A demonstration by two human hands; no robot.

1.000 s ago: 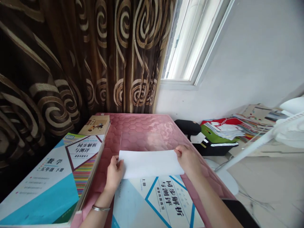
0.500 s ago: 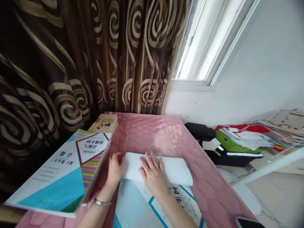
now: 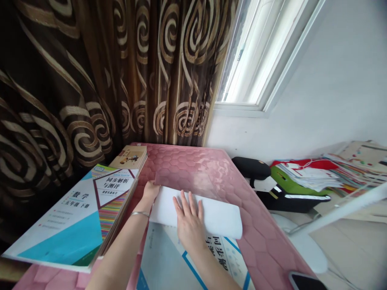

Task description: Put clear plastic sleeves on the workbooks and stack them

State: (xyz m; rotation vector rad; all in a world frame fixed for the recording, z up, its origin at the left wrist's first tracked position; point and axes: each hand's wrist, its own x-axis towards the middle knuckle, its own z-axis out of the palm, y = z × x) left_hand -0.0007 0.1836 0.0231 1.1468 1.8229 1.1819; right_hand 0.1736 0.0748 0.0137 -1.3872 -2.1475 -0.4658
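A book (image 3: 163, 257) with a grey-blue and white cover lies on the pink tabletop in front of me. Across its far end runs a smooth white sheet (image 3: 223, 217), bent over with a rounded right edge. My right hand (image 3: 190, 221) lies flat on the middle of this sheet, fingers spread and pointing away from me. At the sheet's far left corner is my left hand (image 3: 152, 190), its fingers curled and partly hidden; what they pinch does not show clearly. Just beyond the sheet, a clear plastic film (image 3: 178, 181) seems to lie on the table.
A stack of books (image 3: 75, 217) stands close on the left, against the patterned curtain (image 3: 169, 72). A dark phone (image 3: 305, 280) rests at the right front edge. Beyond the table's right side are a white lamp-like stand (image 3: 311, 249), a black bag (image 3: 290, 201) and piled papers (image 3: 314, 177).
My left hand has moved away from me to the sheet's far left corner, and its fingers have curled. The white sheet sits slightly more tilted. My right hand stays flat on it.
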